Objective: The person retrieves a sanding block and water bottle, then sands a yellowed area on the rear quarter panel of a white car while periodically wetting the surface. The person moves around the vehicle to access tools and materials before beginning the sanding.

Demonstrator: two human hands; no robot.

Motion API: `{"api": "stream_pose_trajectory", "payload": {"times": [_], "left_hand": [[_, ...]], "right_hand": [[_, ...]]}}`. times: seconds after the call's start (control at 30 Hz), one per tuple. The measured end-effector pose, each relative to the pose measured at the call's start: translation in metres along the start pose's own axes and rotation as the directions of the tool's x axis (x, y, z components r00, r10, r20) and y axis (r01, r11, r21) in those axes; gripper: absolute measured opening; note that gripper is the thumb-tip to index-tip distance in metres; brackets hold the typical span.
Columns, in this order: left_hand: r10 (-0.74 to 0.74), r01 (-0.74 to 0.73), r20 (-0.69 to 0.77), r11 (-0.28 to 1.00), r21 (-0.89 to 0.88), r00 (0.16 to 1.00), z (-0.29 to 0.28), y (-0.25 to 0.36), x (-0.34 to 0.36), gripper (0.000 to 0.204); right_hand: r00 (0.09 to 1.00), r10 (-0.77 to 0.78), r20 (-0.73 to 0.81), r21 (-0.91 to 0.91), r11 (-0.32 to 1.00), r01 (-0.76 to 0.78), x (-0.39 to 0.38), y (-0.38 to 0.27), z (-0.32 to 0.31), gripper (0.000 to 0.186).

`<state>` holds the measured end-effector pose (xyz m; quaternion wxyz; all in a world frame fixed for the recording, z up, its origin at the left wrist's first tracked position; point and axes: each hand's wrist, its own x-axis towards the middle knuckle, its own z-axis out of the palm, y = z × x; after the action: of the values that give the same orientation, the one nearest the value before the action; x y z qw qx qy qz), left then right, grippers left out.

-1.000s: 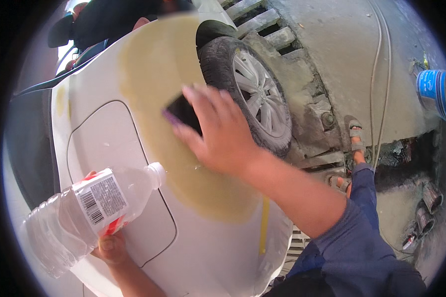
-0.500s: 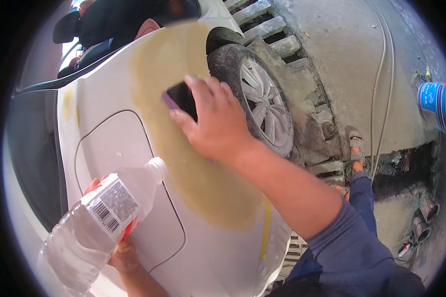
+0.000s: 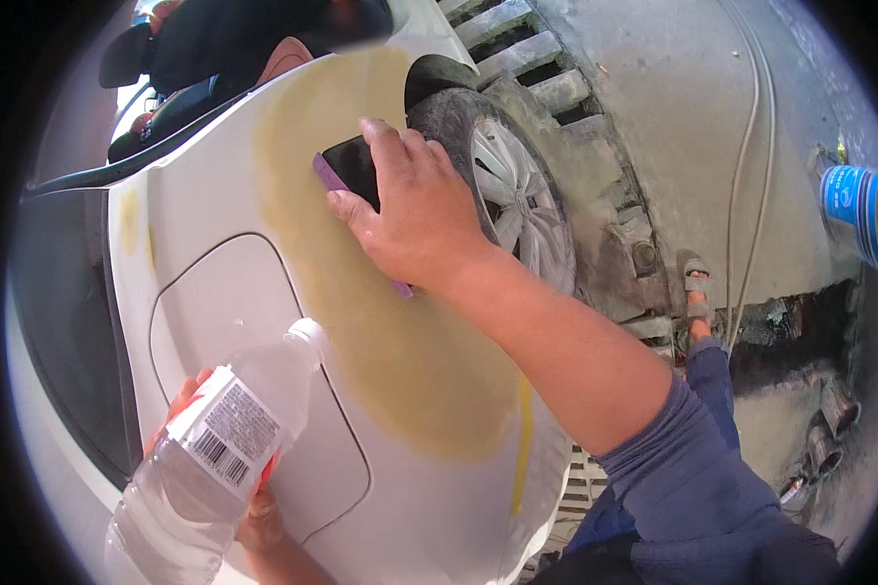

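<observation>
My right hand (image 3: pixel 421 210) is closed around a black sanding block (image 3: pixel 352 168) with a purple sheet on its underside. The block lies against a yellowish filler patch (image 3: pixel 415 375) on the white car panel (image 3: pixel 429 502). A large clear plastic bottle (image 3: pixel 171 492) rests tilted in my left hand (image 3: pixel 260 519), its white top pointing up and to the right. Clear liquid shows inside, and a white label with red parts wraps its middle. The bottle's body hides most of my left palm. Under the bottle's top is the fuel flap (image 3: pixel 226 292), closed.
Beyond my right hand is the car's wheel (image 3: pixel 522 200) with silver spokes. A slatted drain cover (image 3: pixel 522 49) runs along the ground. Hoses (image 3: pixel 754 146) cross the concrete, and a blue bucket (image 3: pixel 854 210) stands at the far right. My sandalled foot (image 3: pixel 696 283) is on the floor.
My right hand and the sanding block have shifted slightly up and left over the filler patch. The bottle in my left hand has moved a little right and down.
</observation>
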<state>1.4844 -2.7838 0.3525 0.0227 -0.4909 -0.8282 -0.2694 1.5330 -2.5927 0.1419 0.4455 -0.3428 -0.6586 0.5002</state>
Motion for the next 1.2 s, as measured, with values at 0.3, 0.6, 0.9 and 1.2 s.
{"api": "stream_pose_trajectory", "payload": {"times": [0.3,0.6,0.9,1.2], "left_hand": [[-0.06,0.055,0.034,0.991,0.121,0.998,-0.019,0.005,-0.002,0.11],[0.041,-0.042,-0.014,0.999,-0.017,0.999,-0.012,-0.001,0.001,0.103],[0.01,-0.01,0.003,0.994,0.113,1.0,0.005,0.018,0.009,0.102],[-0.048,0.049,-0.005,0.992,0.116,0.999,-0.003,0.019,0.005,0.107]], "right_hand": [[0.974,-0.113,0.198,0.056,0.993,0.104,-0.13,-0.025,-0.043,0.071],[0.983,-0.141,0.119,0.022,0.99,0.14,-0.075,-0.013,-0.016,0.071],[0.993,-0.092,0.071,-0.021,0.995,0.093,0.008,-0.005,0.002,0.065],[0.952,-0.186,0.242,0.069,0.982,0.174,-0.152,-0.033,-0.048,0.075]]}}
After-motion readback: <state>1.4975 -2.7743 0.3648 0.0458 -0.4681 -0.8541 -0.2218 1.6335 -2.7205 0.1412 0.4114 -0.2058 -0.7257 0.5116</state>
